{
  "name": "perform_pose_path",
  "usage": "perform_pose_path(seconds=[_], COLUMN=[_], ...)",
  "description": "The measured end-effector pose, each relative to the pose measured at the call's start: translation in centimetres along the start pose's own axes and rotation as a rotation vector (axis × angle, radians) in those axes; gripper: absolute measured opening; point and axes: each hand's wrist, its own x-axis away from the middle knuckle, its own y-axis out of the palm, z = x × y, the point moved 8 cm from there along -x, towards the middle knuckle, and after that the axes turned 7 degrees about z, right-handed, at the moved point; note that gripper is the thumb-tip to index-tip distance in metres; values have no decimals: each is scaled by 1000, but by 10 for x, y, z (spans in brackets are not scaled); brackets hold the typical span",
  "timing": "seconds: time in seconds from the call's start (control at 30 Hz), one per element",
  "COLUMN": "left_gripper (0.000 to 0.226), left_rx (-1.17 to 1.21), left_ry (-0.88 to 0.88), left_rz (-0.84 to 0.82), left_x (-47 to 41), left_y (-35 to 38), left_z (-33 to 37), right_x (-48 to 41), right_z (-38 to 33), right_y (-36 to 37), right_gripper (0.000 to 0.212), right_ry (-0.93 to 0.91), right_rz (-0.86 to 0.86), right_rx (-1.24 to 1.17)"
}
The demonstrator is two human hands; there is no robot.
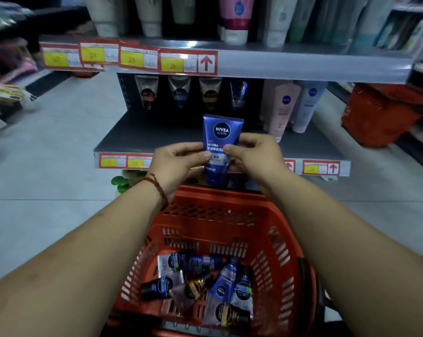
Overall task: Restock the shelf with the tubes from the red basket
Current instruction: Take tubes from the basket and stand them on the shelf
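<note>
Fingers (197,155) of the left hand (179,161) and right hand (254,154) pinch the blue tube (222,132) at its middle from both sides, cap down, above the far rim of the red basket (205,215) and just in front of the lower shelf (145,135). Stood on its narrow cap, it may topple forward off the edge or knock the row (179,93) behind; set away from the matching tube (238,93) at the back, it ends in the wrong lane. More tubes (205,280) wait in the basket.
</note>
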Motion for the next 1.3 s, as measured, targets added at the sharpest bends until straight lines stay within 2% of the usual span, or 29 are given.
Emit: perform_pose_path(seconds=[0.2,0.33,0.5,0.67,0.87,0.97,1.1,1.3], left_gripper=[31,41,56,45,33,27,25,26], left_rx=[17,-33,-98,-196,-140,-147,-205,-285], left_ry=[140,204,201,155,86,40,74,62], left_rz=[52,17,-66,-126,-108,-90,-49,-130], left_x=[-35,-68,-113,-157,-189,-201,-212,-218], left_y=[21,37,68,93,107,106,103,110], left_z=[18,19,12,-3,-25,-37,-42,-42], right_x=[-44,-85,-132,-172,-218,-226,-226,-234], right_z=[-11,-15,-16,10,37,47,54,59], right_y=[-7,-10,-21,-26,-27,-24,-25,-24], right_gripper=[11,14,18,15,6,17,22,32], right_ry=[-129,-225,-291,-288,-243,-268,-278,-263], right_rz=[157,232,304,364,445,378,361,348], right_rx=[48,131,184,215,357,449,410,422])
